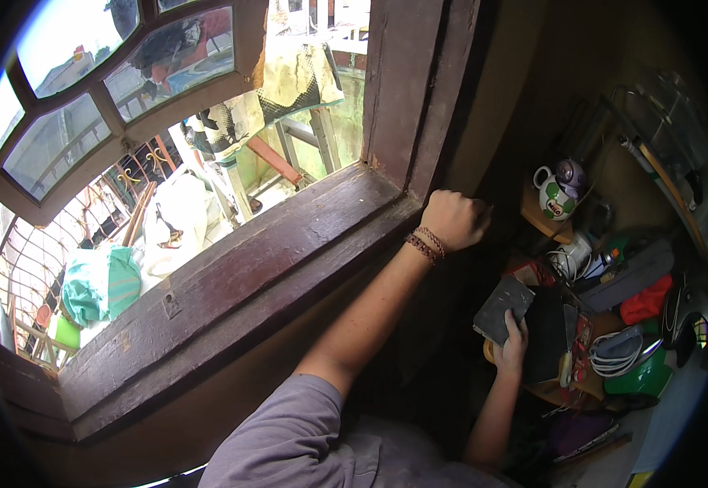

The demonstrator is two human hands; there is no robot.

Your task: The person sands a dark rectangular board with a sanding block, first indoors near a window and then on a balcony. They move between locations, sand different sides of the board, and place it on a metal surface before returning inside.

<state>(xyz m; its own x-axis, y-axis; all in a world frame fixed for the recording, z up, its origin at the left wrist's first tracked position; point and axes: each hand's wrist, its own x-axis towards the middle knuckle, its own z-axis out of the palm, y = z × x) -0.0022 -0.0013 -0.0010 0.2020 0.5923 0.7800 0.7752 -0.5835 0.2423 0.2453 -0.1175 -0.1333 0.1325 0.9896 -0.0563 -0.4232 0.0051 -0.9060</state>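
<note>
- In the head view, the dark grey slab [497, 307] is right of the centre, in the person's right hand [510, 350], in front of the cluttered shelf.
- The slab is flat and almost rectangular. Its long axis goes slantwise, from upper right to lower left, and its broad face is turned toward the camera. Which end is its front, I cannot tell.
- The fingers of the right hand are clamped on the slab at its lower right edge, with fingertips lying over the face. The other side of the grip is hidden.
- The right forearm rises from the lower edge, nearly upright, leaning a little to the right.
- The left hand [454, 221] makes a fist, fingers curled together, beside the corner of the brown window frame [248, 252]. If something small is inside the fist, I cannot tell; touching the frame is also not clear.
- The left arm, in a grey sleeve [285, 431], reaches up and to the right, with bracelets [424, 244] around the wrist.
- A white and green mug [555, 202] stands above the slab, to its right; a coiled white cable [616, 355] lies farther right.
</note>
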